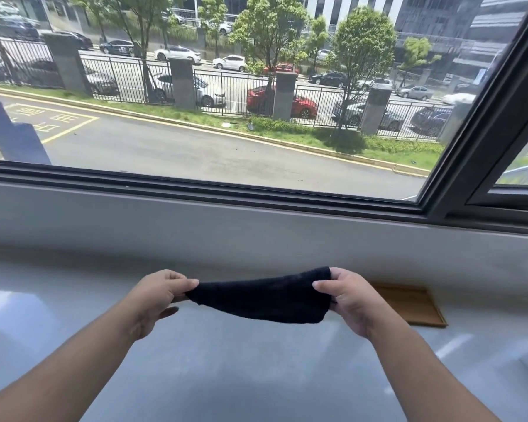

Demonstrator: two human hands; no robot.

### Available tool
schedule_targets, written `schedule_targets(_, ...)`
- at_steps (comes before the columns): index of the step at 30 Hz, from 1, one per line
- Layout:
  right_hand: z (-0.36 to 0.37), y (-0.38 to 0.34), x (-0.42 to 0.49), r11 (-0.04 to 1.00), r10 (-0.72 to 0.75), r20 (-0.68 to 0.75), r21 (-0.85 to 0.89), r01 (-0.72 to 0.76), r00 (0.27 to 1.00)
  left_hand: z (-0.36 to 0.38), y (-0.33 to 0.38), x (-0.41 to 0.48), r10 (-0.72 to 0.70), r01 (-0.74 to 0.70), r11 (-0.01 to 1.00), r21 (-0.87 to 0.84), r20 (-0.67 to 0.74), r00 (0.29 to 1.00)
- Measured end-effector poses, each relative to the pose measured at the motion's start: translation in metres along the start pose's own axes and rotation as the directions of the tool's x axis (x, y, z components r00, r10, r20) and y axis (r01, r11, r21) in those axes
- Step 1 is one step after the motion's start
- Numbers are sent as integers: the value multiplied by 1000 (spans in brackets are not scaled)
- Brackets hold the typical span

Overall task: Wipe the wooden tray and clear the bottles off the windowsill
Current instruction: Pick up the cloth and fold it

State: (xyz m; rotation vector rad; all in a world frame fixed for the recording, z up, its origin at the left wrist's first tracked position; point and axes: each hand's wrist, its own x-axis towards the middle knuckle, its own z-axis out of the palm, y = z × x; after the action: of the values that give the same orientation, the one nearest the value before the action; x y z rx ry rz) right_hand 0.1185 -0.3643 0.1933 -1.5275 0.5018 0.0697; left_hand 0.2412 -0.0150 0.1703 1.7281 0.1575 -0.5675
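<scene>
**Both hands stretching a dark cloth over the sill, tray peeking out behind**

Going left to right. Left hand (153, 300) comes in from about 7 o'clock, bare forearm running up from the bottom left corner. Its thumb and fingers are pinched together on the left corner of the black cloth (262, 298), the rest of the fingers curled under. The cloth is held up in the air between both hands, sagging a bit in the middle, sitting roughly dead centre, slightly toward 6 o'clock. It looks folded over, with the top edge higher on the right side.

Right hand (346, 298) reaches in from around 5 o'clock and grips the right end of the cloth, thumb on the near face and fingers wrapped behind it, so both hands are closed on the same cloth.

The wooden tray (415, 306) is at about 4 o'clock from centre, lying flat on the white windowsill (241, 376), just behind and beside the right hand. The hand and cloth cover its left part, so only the right corner and raised rim show. The cloth isn't touching the tray as far as I can tell.

Up top is the window (226, 102) with a dark frame (482, 132) slanting down at 2 o'clock, and a street with parked cars and a fence outside.
</scene>
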Motion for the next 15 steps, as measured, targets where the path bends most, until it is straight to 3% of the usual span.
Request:
schedule_targets(3,-4,-9,3,998,-33,-106,-60,27,994,-4,-5,2,21,-22,1000,9,70,997)
schedule_targets(6,-7,-10,0,979,-63,-129,-201,36,990,-5,-8,6,111,-116,974,193,38,993)
schedule_targets(9,-5,-3,-8,812,-167,-158,-582,45,973,1,-9,11,274,-212,790,575,-23,961)
schedule_targets(11,0,2,-14,696,-201,-180,-718,11,963,9,-6,8,382,-245,632,735,-21,924)
schedule_targets(12,3,6,-16,698,-193,-191,-716,-2,962,14,-4,6,405,-263,604,752,-5,914)
schedule_targets(15,15,19,-21,855,-46,-174,-515,-52,984,26,0,-3,350,-251,622,742,23,936)
